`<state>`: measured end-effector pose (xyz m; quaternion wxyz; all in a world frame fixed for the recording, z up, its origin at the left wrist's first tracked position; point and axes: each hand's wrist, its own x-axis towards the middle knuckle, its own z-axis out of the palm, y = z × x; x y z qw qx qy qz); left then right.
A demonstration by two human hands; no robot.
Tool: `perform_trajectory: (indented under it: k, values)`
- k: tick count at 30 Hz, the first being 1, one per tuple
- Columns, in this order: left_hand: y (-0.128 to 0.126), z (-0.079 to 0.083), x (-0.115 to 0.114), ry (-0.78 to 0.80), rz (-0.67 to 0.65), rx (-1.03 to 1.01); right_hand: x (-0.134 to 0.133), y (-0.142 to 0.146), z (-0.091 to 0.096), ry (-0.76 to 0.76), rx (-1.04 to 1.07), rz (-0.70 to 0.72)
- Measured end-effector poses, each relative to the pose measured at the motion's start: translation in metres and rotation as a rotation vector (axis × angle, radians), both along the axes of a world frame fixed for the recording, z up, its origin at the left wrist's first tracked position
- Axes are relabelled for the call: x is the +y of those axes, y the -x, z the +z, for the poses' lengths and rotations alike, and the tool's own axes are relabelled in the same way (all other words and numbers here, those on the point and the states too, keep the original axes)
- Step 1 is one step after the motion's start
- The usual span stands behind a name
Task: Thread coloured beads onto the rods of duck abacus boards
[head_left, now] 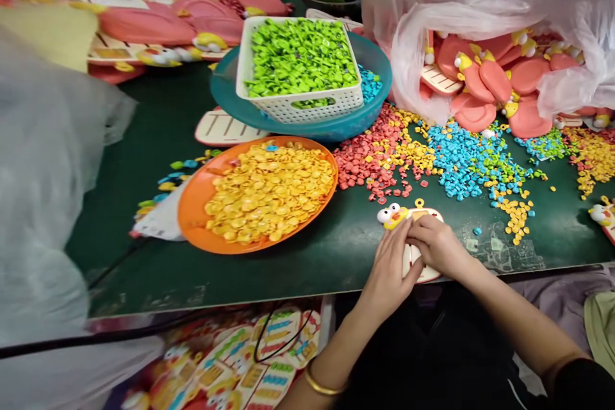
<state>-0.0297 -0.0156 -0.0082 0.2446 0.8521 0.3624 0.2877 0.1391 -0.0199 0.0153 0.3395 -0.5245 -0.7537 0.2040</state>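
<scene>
A bird-shaped toy board (414, 255) with white eyes and a yellow beak lies at the near edge of the dark green table (336, 250). My left hand (391, 269) rests on its left side, fingers stretched over it. My right hand (435, 242) is curled on top of the board, fingertips pressed together near its upper part. What the fingertips pinch, if anything, is hidden. Loose blue beads (461, 157), red beads (372, 157) and yellow beads (516, 213) lie just beyond the hands.
An orange plate (192, 208) of yellow beads sits left. Behind it a teal bowl (375, 57) holds a white basket (293, 106) of green beads. A clear plastic bag (432, 0) of pink toy boards is at back right. More finished boards (269, 359) lie below the table.
</scene>
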Motion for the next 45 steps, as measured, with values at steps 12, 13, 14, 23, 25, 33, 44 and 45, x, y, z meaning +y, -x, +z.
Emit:
perform_trajectory:
  k: [12,13,14,23,25,33,44,45]
  values:
    - [-0.008,0.005,-0.012,-0.092,0.064,-0.070,0.086,-0.055,0.001,0.062,-0.214,-0.195]
    - [-0.008,0.005,-0.012,-0.084,0.063,-0.070,0.089,-0.051,0.002,0.081,-0.280,-0.165]
    - [-0.007,0.006,-0.013,-0.077,0.062,-0.070,0.088,-0.049,0.005,0.095,-0.324,-0.145]
    - [-0.009,0.011,-0.015,-0.026,0.123,-0.057,0.002,-0.039,0.010,0.039,-0.126,-0.199]
    - [-0.010,0.012,-0.015,-0.024,0.124,-0.049,-0.004,-0.033,0.006,0.013,-0.115,-0.271]
    - [-0.012,0.010,-0.016,-0.047,0.142,-0.073,-0.066,-0.027,0.021,-0.051,-0.081,-0.146]
    - [-0.011,0.012,-0.012,-0.063,0.144,-0.108,-0.017,-0.035,0.018,0.009,-0.147,-0.271]
    - [-0.012,0.011,-0.012,-0.067,0.148,-0.114,-0.006,-0.037,0.017,0.015,-0.160,-0.296]
